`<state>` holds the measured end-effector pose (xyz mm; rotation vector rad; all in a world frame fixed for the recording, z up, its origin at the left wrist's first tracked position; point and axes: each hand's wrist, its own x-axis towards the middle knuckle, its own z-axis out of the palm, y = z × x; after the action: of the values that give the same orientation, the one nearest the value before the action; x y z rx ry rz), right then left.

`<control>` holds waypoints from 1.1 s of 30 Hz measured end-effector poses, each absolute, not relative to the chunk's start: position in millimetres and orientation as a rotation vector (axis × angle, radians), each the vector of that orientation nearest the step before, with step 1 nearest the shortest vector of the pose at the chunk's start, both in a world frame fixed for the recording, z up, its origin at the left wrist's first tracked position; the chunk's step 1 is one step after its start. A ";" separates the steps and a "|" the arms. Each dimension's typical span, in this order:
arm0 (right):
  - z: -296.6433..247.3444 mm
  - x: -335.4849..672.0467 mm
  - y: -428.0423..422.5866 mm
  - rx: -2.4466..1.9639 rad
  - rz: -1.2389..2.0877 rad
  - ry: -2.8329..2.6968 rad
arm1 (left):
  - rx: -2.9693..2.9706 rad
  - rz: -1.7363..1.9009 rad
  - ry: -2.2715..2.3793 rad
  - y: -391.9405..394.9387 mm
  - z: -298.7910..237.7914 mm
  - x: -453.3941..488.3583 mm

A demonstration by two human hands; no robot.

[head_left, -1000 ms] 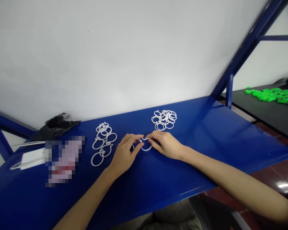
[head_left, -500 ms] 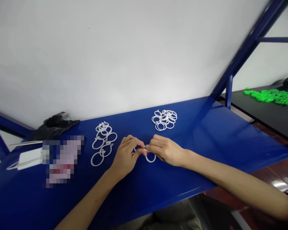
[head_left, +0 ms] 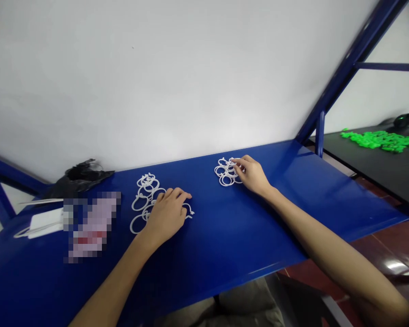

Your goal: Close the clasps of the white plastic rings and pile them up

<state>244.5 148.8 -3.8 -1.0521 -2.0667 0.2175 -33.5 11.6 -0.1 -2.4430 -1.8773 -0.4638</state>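
Observation:
My left hand [head_left: 167, 214] hovers or rests, palm down, over the left group of white plastic rings [head_left: 138, 204], its thumb and index finger apart. An open-ended white ring [head_left: 192, 211] with small knobbed tips pokes out beneath those fingers; whether they touch it is hidden. At the right pile of white rings [head_left: 226, 180], my right hand [head_left: 251, 173] has its thumb and fingertips closed on a ring at the pile's upper right. The palm covers part of that pile.
Both ring groups lie on a blue metal shelf [head_left: 218, 245] against a white wall. At the left are a black plastic bag [head_left: 80, 179], a white card-like piece with a cord [head_left: 46, 223] and a blurred pinkish packet [head_left: 95, 222]. Green pieces [head_left: 383, 140] lie on a black table.
My hands were together at a ring in the middle. The left has moved left with a ring to the left group; the right has moved up and right to the other pile.

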 end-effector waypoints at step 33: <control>6.2 199.8 71.0 -0.786 0.596 -2.399 | -2.494 -0.957 -1.824 2.2 4.5 -1.8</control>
<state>199.8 71.0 6.2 -0.7861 -2.3987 0.5961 -1.8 2.2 4.5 -2.4935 -1.8240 -0.9569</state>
